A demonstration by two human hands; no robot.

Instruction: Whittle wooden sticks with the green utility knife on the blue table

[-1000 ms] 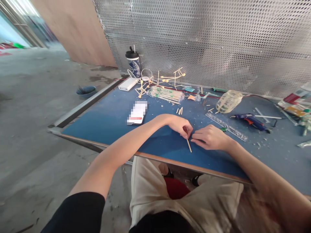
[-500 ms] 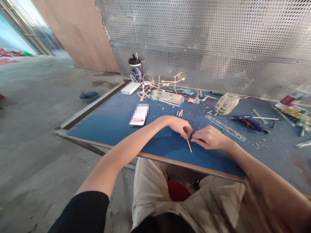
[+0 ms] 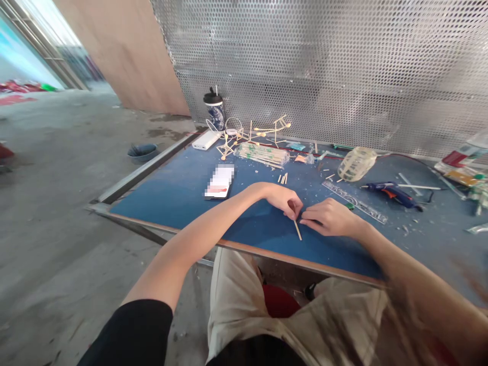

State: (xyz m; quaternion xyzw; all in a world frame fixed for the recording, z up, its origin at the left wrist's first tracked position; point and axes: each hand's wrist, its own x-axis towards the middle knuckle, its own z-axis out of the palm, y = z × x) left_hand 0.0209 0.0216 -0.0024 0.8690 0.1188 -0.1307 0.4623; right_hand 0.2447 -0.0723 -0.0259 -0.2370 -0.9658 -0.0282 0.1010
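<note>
Over the blue table (image 3: 168, 198) my left hand (image 3: 284, 199) pinches a thin wooden stick (image 3: 298, 231), whose lower end points toward the table's front edge. Close beside it, my right hand (image 3: 328, 217) has its thumb and fingers pressed together; whatever is between them is hidden. Several short cut sticks (image 3: 283, 178) lie just beyond my left hand. A clear plastic ruler-like stencil (image 3: 354, 202) lies behind my right hand, with a small green object (image 3: 349, 206) at its edge.
At the back stand a lidded cup (image 3: 214, 109), a white power bank (image 3: 206, 141), glued stick shapes (image 3: 259, 133) and a bag of sticks (image 3: 263, 154). A phone (image 3: 220, 181) lies left. Rightward are a blue glue gun (image 3: 392, 193) and a translucent plastic container (image 3: 357, 164).
The view has shifted slightly, so everything sits a little lower and to the right. Both hands keep practically the same pose, with the stick still in the left.
</note>
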